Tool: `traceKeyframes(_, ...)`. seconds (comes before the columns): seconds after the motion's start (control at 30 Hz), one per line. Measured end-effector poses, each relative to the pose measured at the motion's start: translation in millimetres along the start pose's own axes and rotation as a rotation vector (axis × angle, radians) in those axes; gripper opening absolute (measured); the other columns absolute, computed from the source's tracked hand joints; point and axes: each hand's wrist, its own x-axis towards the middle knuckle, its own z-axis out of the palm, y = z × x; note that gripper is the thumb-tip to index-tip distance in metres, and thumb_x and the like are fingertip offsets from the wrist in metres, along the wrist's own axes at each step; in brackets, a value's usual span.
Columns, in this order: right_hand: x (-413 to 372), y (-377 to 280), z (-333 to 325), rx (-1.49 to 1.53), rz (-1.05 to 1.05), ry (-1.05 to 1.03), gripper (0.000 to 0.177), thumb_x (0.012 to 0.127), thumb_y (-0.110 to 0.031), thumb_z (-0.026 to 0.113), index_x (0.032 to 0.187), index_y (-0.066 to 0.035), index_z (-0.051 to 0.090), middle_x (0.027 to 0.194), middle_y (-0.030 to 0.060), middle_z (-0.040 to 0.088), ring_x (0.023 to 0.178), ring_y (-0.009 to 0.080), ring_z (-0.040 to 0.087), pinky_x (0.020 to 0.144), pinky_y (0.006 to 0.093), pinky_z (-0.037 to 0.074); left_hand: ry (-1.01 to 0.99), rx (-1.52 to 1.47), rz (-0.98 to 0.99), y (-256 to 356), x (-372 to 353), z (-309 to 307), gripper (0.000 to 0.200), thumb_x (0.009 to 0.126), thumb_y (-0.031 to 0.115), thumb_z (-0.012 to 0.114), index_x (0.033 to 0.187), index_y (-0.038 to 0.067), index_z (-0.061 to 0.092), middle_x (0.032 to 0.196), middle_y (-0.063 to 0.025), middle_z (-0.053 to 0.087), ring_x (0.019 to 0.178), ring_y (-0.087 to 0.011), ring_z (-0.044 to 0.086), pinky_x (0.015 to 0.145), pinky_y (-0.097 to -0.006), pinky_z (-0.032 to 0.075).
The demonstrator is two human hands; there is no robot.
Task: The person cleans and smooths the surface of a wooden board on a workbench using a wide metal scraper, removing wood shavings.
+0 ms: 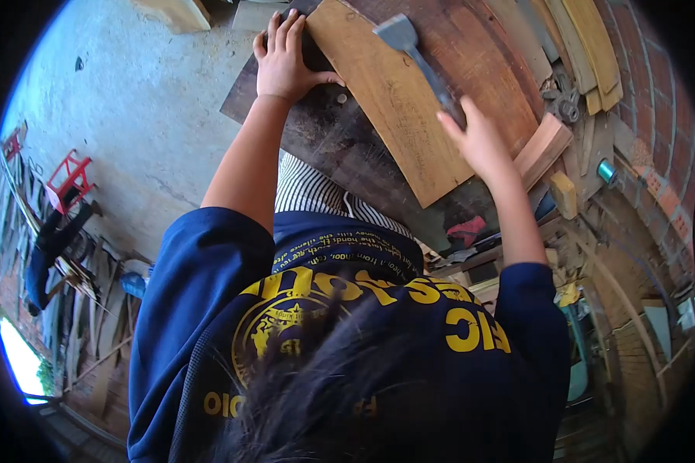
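A long, light brown board (398, 100) lies slantwise on a dark, worn work surface (324, 131). Against the board's left edge rests my left hand (286, 65), fingers spread and thumb stretched toward the wood. My right hand (475, 139) is closed round the dark handle of a scraper (417, 58), over the board's right side. The scraper's flat grey blade points up and left, above the wood. Whether the blade touches the board I cannot tell. A wider reddish-brown panel (486, 69) lies to the right of the board.
A short wood block (543, 150) sits beyond my right hand. Planks (587, 46) and a green spool (607, 171) lie near the brick wall (656, 100). A red cloth (466, 230) is near the surface's lower edge. A red stool (69, 181) stands far left.
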Motion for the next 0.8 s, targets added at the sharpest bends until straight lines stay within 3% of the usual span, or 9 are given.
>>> traceKeyframes(0.07,-17.8,21.2,9.9,0.174,0.005,-0.052,0.037,0.090,-0.035,0.062,0.102,-0.001,0.050,0.073,0.0187,0.060,0.069,0.0380,0.060,0.064,0.0420,0.047,0.014,-0.024,-0.032,1.8,-1.5,-1.3,0.121,0.044,0.071,0.077,0.139,0.005,0.039,0.147,-0.0089,0.039,0.142,-0.0294,0.025,0.112,-0.0504,0.018)
traceKeyframes(0.23,-46.1,22.0,30.0,0.524,0.088,-0.124,0.039,0.096,-0.029,0.057,0.126,-0.006,0.045,0.076,0.0008,0.053,0.057,0.0064,0.052,0.051,0.0243,0.044,0.019,-0.018,-0.002,0.3,-2.3,-0.4,0.125,0.043,0.075,0.072,0.140,0.005,0.037,0.148,-0.0085,0.038,0.142,-0.0297,0.024,0.112,-0.0516,0.017)
traceKeyframes(0.27,-46.1,26.4,34.8,0.540,0.101,-0.108,0.041,0.097,-0.032,0.056,0.125,-0.004,0.047,0.078,0.0049,0.057,0.061,0.0147,0.057,0.056,0.0306,0.047,0.031,-0.025,0.005,0.6,-1.4,0.1,0.128,0.042,0.078,0.070,0.140,0.004,0.036,0.147,-0.0085,0.039,0.142,-0.0302,0.024,0.111,-0.0525,0.017)
traceKeyframes(0.37,-47.5,32.9,46.1,0.374,-0.044,0.112,0.043,0.098,-0.032,0.054,0.129,-0.004,0.047,0.082,0.0066,0.060,0.061,0.0155,0.060,0.057,0.0291,0.049,0.033,-0.018,0.038,-0.3,-4.3,4.0,0.134,0.041,0.081,0.068,0.143,0.002,0.032,0.149,-0.0125,0.035,0.144,-0.0326,0.020,0.112,-0.0546,0.013)
traceKeyframes(0.43,-50.7,28.9,40.2,0.094,-0.067,0.297,0.044,0.097,-0.043,0.050,0.121,-0.006,0.052,0.097,0.0217,0.066,0.087,0.0429,0.063,0.075,0.0477,0.049,-0.041,-0.051,0.023,2.2,-0.1,-2.0,0.135,0.047,0.076,0.072,0.147,0.000,0.023,0.155,-0.0192,0.022,0.145,-0.0407,0.007,0.114,-0.0569,0.003)
traceKeyframes(0.6,-52.3,30.2,8.3,0.019,-0.020,0.213,0.043,0.093,-0.045,0.053,0.113,-0.007,0.054,0.093,0.0265,0.065,0.090,0.0446,0.062,0.074,0.0513,0.049,-0.297,-0.236,0.339,62.9,1.8,-38.3,0.115,0.064,0.057,0.076,0.149,0.003,0.020,0.155,-0.0269,0.011,0.144,-0.0442,-0.005,0.114,-0.0543,-0.008)
traceKeyframes(0.73,-47.7,21.6,-2.0,-0.118,0.085,0.129,0.038,0.093,-0.037,0.056,0.119,-0.009,0.053,0.091,0.0247,0.066,0.087,0.0458,0.062,0.070,0.0513,0.049,-0.290,-0.553,0.719,163.6,8.9,-19.3,0.068,0.086,0.056,0.057,0.133,0.007,0.048,0.140,-0.0131,0.048,0.141,-0.0259,0.030,0.117,-0.0472,0.017)
traceKeyframes(0.77,-45.3,22.5,-2.2,-0.123,0.074,0.116,0.039,0.092,-0.037,0.055,0.119,-0.010,0.052,0.091,0.0245,0.066,0.088,0.0451,0.062,0.072,0.0526,0.049,-0.159,-0.645,0.768,182.5,12.8,-1.8,0.057,0.089,0.054,0.052,0.118,0.006,0.058,0.120,-0.0156,0.060,0.125,-0.0298,0.050,0.108,-0.0445,0.035)
traceKeyframes(0.8,-43.3,23.6,-2.5,-0.127,0.064,0.102,0.040,0.091,-0.038,0.055,0.119,-0.010,0.052,0.092,0.0244,0.066,0.088,0.0444,0.062,0.073,0.0539,0.050,-0.166,-0.648,0.766,194.7,19.1,4.6,0.057,0.089,0.054,0.052,0.118,0.006,0.058,0.120,-0.0156,0.060,0.125,-0.0298,0.050,0.108,-0.0445,0.035)
